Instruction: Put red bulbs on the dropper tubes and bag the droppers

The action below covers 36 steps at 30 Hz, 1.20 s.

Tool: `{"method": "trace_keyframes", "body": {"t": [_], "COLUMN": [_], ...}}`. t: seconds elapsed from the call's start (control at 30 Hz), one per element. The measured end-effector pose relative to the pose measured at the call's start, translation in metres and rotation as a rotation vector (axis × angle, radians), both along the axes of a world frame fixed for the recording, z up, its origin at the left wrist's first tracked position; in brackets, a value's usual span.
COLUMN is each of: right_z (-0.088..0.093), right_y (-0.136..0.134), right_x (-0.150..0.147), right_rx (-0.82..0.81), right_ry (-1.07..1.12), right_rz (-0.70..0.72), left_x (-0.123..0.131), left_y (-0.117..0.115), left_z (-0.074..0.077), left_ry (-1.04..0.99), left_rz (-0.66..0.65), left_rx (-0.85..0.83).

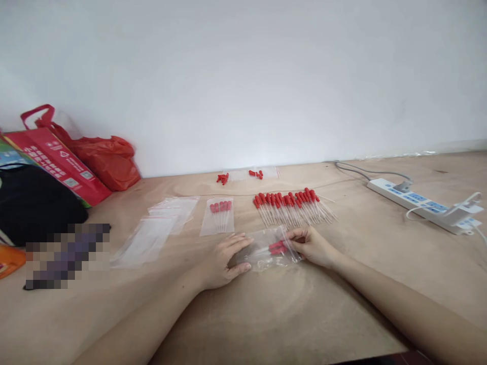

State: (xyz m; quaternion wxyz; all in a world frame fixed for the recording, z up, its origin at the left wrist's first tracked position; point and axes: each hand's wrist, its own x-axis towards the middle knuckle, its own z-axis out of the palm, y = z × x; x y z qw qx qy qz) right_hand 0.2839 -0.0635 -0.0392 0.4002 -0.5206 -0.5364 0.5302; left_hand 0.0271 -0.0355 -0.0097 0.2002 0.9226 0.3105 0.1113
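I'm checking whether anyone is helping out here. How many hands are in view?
2. The left hand is at the left end of the clear bag, and the right hand is at its right end. No other hand shows.

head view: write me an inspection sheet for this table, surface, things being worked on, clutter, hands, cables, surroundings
surface: wooden table, grain visible
things: red-topped droppers in a row; filled bag left of them; flat see-through bags further left; bag between the hands holding red-topped droppers
clutter: red shopping bag, red plastic bag and black bag at left
hands: left hand on bag, fingers spread; right hand at its right end, exact grip unclear
cables: grey cable by white power strip
surroundings: pale wall behind
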Motion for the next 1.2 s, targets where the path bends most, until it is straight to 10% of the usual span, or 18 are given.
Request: {"method": "trace_keyframes", "body": {"t": [0.33, 0.67, 1.2], "right_z": [0.005, 0.031, 0.047], "right_y": [0.000, 0.093, 0.101], "right_x": [0.004, 0.052, 0.060], "right_rx": [0.188, 0.273, 0.311], "right_ry": [-0.242, -1.034, -0.905], "right_rz": [-0.037, -0.454, -0.544], "left_x": [-0.001, -0.001, -0.003], "left_y": [0.000, 0.001, 0.002], "left_z": [0.000, 0.000, -0.002], "left_ry": [-0.008, -0.011, 0.019], "left_rz": [-0.025, -0.061, -0.057], "left_rx": [0.008, -0.015, -0.025]}}
